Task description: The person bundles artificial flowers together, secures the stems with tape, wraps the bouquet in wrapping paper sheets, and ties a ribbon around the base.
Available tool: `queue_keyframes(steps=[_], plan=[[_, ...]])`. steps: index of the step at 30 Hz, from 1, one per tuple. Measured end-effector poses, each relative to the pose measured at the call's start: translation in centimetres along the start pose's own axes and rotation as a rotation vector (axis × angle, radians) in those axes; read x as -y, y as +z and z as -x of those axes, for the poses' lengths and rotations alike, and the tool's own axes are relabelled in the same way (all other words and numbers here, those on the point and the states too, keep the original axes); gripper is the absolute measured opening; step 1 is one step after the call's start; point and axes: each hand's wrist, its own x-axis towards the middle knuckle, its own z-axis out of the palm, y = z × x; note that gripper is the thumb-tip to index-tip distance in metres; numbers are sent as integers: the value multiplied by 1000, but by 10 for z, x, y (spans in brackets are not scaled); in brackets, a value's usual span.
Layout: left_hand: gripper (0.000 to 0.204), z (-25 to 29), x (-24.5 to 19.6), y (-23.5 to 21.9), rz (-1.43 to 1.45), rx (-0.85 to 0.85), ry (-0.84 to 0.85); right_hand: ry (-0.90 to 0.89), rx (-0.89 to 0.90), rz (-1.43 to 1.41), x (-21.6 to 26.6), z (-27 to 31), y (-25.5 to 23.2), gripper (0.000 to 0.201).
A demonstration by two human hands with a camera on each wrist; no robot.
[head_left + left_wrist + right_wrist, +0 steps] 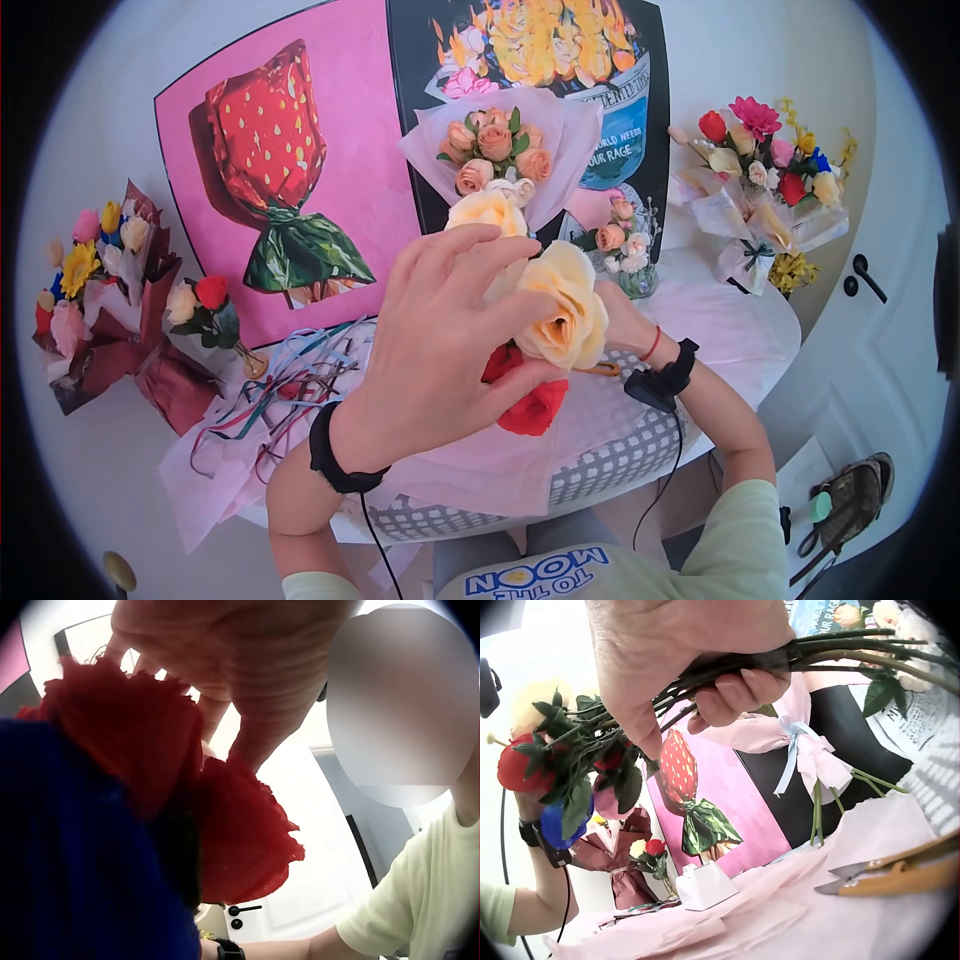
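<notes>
My right hand (pixel 682 660) grips a bundle of dark green stems (pixel 855 646), fingers curled round them. The stems belong to a bunch of artificial flowers with a cream rose (pixel 566 310), a red rose (pixel 532 408) and a blue flower (pixel 561 823). In the head view the right hand (pixel 622 322) is partly hidden behind the cream rose. My left hand (pixel 435 325) lies over the bunch, fingers spread, with thumb and forefinger beside the cream and red blooms. Red blooms (pixel 244 836) and blue petals (pixel 71 847) fill the left wrist view below that hand.
Scissors with orange handles (pixel 907 874) lie on pink wrapping paper (pixel 802 922) near a small white box (pixel 703 889). Ribbons (pixel 290 385) are heaped at the left. Wrapped bouquets (pixel 120 300) and a small glass vase (pixel 640 282) stand around two leaning pictures (pixel 345 100).
</notes>
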Motion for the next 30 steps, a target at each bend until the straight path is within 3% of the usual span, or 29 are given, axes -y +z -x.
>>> queue_keyframes(steps=[5, 10, 17, 24, 26, 30], plan=[[17, 7, 10, 14, -81, -65, 43, 65, 0, 58, -3, 0, 2, 30], [8, 6, 10, 30, 274, -316, -85, 61, 4, 58, -3, 0, 0, 33], [14, 7, 15, 26, 276, -288, -66, 75, -50, -132, -12, 4, 1, 26], [20, 9, 18, 20, 308, -204, -18, 114, -39, -25, -2, 5, -3, 16], [19, 10, 21, 20, 279, -193, 5, 83, 11, -171, 5, 4, -5, 19], [16, 13, 24, 21, 221, -176, -4, 87, 154, -194, 5, 5, -9, 27]])
